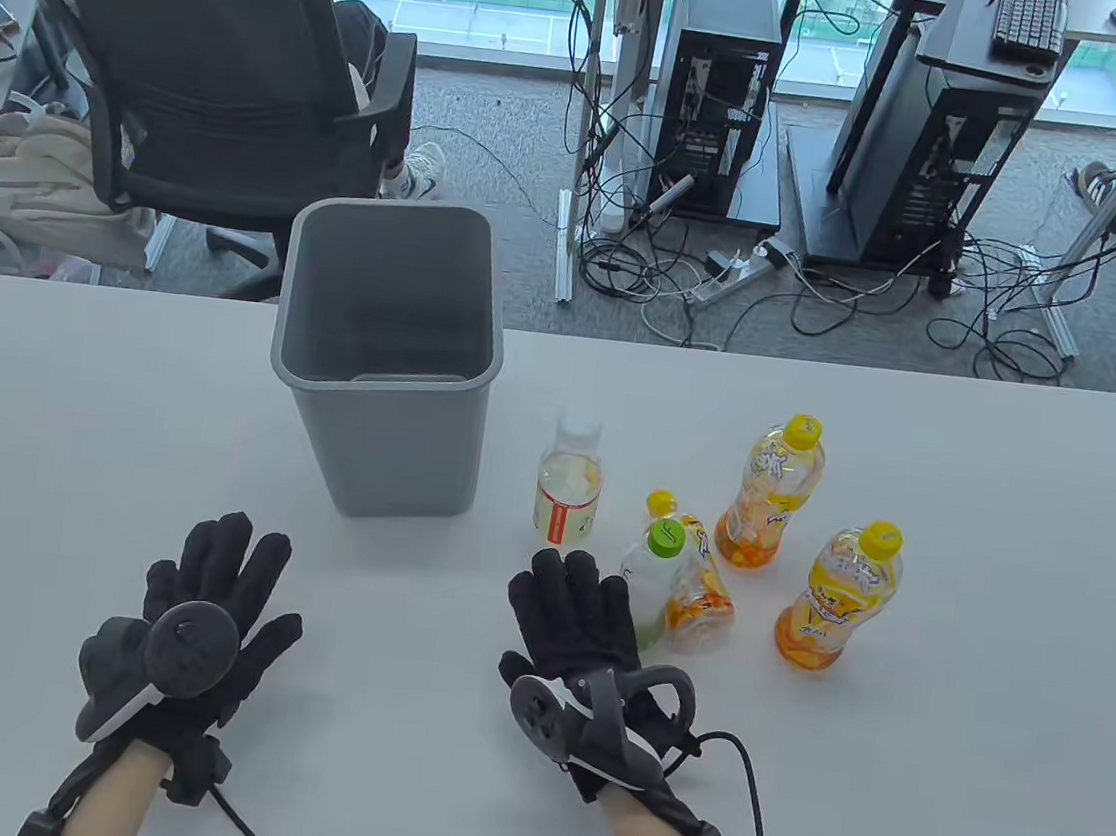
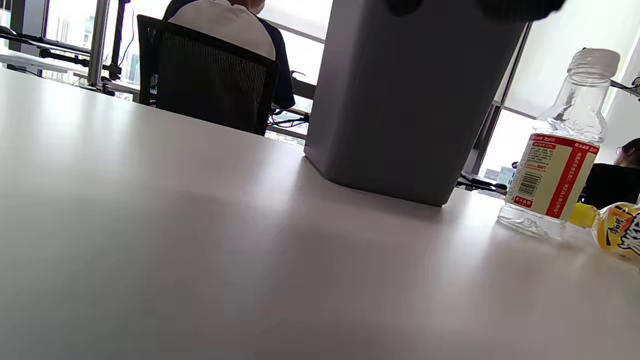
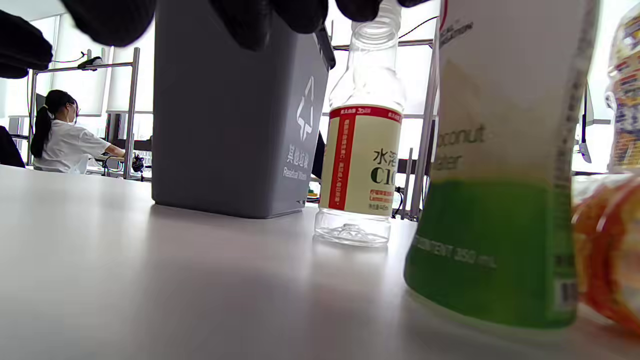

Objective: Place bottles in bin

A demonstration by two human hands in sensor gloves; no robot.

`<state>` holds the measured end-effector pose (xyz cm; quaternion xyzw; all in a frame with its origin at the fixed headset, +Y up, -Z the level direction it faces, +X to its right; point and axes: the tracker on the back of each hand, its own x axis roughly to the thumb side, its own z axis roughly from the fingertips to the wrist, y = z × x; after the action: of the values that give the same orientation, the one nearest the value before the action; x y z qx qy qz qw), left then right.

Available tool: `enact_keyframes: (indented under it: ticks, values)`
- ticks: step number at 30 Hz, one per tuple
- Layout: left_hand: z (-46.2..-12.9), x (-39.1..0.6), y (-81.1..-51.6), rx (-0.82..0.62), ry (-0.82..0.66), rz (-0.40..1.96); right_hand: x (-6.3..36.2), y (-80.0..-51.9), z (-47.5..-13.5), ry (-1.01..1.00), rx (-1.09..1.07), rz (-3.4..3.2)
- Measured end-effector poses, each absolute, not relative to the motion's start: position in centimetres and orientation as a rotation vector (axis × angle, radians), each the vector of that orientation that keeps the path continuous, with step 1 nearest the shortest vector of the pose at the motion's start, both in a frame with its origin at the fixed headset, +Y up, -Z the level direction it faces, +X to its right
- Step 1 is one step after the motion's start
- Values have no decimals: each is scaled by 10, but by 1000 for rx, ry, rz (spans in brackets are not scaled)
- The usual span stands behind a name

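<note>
Resting flat on the white table (image 1: pixel 929 782) at the lower part of the table view, both gloved hands are seen with fingers spread and nothing grasped. Left hand (image 1: pixel 192 628) is placed at lower left, well apart from the bottles. Right hand (image 1: pixel 580 662) is placed at lower centre, its fingertips just beside the green-capped bottle (image 1: pixel 652 582); contact cannot be told.

Grey bin (image 1: pixel 386 358) is stood upright at centre left of the frame, near the table's far edge. A recycling mark is seen on its wall in the right wrist view.

Five bottles are grouped right of the bin:
- clear bottle (image 1: pixel 568 485) with white cap and red-cream label, upright, nearest the bin
- green-capped bottle, upright, white-green label
- orange bottle (image 1: pixel 695 585) with yellow cap, tilted or lying just behind the green-capped one, touching it
- second orange bottle (image 1: pixel 771 493), upright, further back
- third orange bottle (image 1: pixel 840 596), upright, furthest right
</note>
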<state>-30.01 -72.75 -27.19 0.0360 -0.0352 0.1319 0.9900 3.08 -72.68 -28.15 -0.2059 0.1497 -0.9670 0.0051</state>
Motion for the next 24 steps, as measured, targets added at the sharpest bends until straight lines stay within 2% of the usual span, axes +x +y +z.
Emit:
enact_keyframes:
  ticks: [11,15,19,24]
  values:
    - [-273,-307,-726,83,-45,309,30,-729,-281,449,-665,-3055]
    - [-271,-307,-723,95,-43,307,30,-721,-279,501,-661,-3046]
    - [-271,-307,-721,105,-45,311,25,-695,-269,622,-721,-3086]
    - [-273,-309,-725,88,-35,309,30,-631,-266,890,-662,-3012]
